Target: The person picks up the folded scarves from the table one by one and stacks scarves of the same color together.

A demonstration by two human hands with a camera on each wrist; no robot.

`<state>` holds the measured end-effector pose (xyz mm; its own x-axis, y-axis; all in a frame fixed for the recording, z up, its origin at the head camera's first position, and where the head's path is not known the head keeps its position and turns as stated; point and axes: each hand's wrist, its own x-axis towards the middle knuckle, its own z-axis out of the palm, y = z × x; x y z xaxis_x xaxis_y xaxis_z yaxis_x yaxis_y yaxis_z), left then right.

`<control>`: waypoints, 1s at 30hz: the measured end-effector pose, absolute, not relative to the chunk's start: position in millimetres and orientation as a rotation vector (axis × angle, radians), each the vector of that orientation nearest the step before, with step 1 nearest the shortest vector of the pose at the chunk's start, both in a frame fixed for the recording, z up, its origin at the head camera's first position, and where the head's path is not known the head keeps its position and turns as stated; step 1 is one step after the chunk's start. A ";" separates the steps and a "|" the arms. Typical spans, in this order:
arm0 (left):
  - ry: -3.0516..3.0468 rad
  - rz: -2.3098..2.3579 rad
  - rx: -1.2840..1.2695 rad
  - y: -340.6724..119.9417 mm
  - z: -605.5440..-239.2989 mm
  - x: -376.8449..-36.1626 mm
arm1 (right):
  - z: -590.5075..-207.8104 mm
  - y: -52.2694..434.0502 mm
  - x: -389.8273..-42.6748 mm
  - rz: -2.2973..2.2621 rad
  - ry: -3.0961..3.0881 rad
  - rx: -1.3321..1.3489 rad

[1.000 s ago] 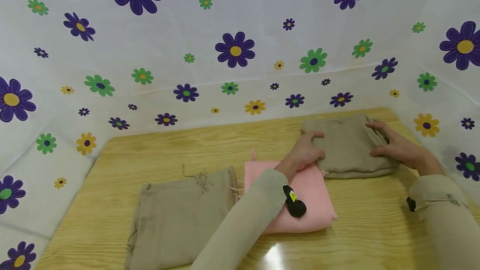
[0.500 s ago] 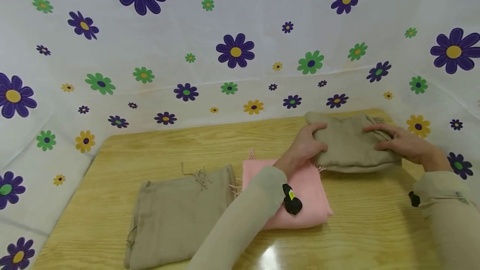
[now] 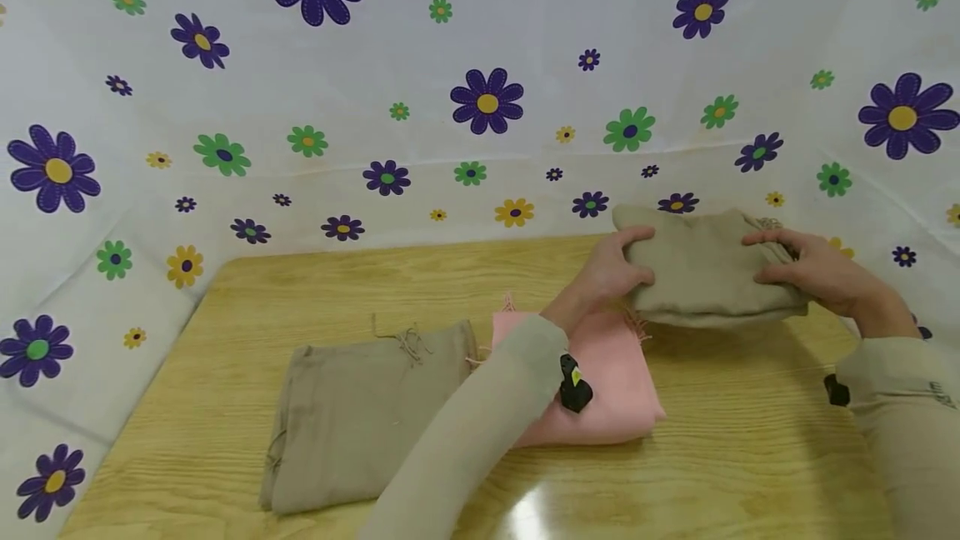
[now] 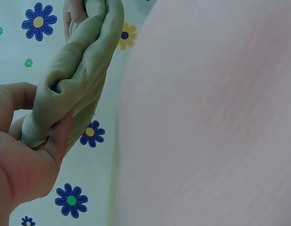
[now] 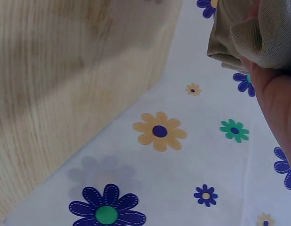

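Both hands hold a folded khaki scarf (image 3: 708, 269), lifted over the back right of the table with a shadow below it. My left hand (image 3: 609, 269) pinches its left edge; in the left wrist view the thumb and fingers close round the rolled layers (image 4: 72, 77). At the other side my right hand (image 3: 825, 273) grips the fringed edge, thumb in front. The right wrist view shows only part of that hand (image 5: 277, 96) at the cloth's folds. A folded pink fringed scarf (image 3: 618, 382) lies under my left forearm, partly hidden by it.
A second folded khaki scarf (image 3: 367, 423) with loose tassels lies at the left, beside the pink one. The wood-grain table (image 3: 720, 473) is bordered at the back and sides by a white flower-print cloth (image 3: 420, 57).
Both hands have raised the khaki scarf off the table, up and toward the back, its front edge tilting. The pink scarf and the left khaki scarf stay put.
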<state>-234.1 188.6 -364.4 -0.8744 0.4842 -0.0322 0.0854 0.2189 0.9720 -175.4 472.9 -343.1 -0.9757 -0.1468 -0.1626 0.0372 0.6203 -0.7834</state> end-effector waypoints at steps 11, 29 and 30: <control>2.219 1.755 0.588 152.6 -343.5 -235.9 | -323.4 441.3 -178.6 -1.260 2.661 -0.105; 2.287 1.771 0.640 42.6 -316.9 -228.4 | -297.8 345.2 -168.9 -1.422 2.657 -0.349; 2.298 1.777 0.638 36.4 -316.8 -226.9 | -297.5 338.3 -168.2 -1.445 2.646 -0.352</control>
